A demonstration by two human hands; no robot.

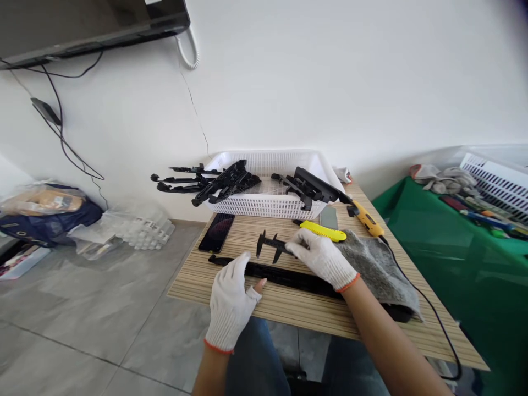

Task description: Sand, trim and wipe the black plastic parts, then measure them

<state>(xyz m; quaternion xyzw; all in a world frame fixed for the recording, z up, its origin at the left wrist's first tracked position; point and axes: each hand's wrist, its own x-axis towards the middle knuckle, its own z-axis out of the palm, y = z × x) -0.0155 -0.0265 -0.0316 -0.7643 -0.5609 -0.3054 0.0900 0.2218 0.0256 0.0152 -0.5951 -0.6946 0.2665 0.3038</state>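
A: Right hand point(324, 257), gloved, is closed on the caliper point(272, 246). I see the fingers pinched on its beam end, jaws pointing down at the long black strip point(289, 276) just below the hand.

B: Left?

A: Left hand point(231, 300) is open, flat-ish, fingertips resting on the strip near its left end, one bare fingertip poking out of the glove. It is pressing down, not gripping.

B: How does the strip handle?

A: My read: light, moulded plastic, long and thin, so it flexes if lifted by one end. Matte, not slippery under knit gloves. Best to hold it mid-length or pin it flat to the wooden table point(297, 311), as now. Its right end runs under the grey cloth point(377, 269) just right of the right wrist.

B: Caliper?

A: Looks plastic too, light, stiff. The tips are thin; I'd grip the beam, not those.

B: Around it?

A: Yellow utility knife point(324, 231) just beyond the right hand. Phone point(216, 232) beyond the left hand. Further back, white basket point(268, 206) with more black parts point(226, 181). Yellow-handled corded tool point(367, 218) to the far right of the knife.
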